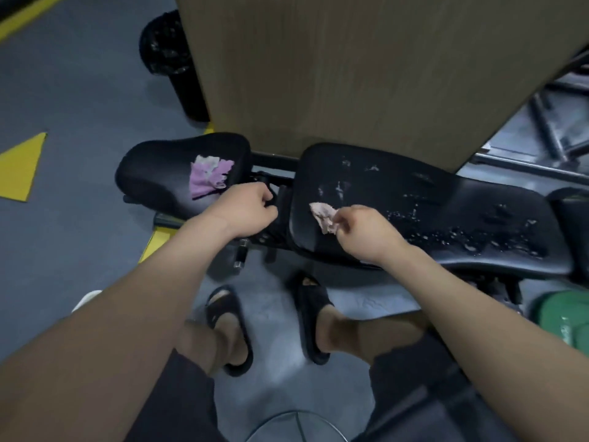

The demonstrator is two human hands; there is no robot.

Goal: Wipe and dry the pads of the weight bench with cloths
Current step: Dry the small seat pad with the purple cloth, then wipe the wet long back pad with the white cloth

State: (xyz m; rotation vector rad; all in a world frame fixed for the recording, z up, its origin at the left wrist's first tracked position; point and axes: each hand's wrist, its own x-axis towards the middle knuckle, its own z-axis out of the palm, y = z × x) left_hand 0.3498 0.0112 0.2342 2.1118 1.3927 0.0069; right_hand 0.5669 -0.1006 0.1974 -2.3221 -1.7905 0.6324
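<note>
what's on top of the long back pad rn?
Water drops and streaks lie across the long pad, thickest toward its right end. The right hand pinches a pink cloth at its left end. A tan panel covers part of the far edge.

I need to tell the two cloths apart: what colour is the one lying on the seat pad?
The cloth on the seat pad is purple with a whitish part, seen in the head view.

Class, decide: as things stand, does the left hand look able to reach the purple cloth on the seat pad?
Probably yes: the purple cloth lies uncovered just beside the left hand, nothing between; the hand must first release the bench frame.
</note>
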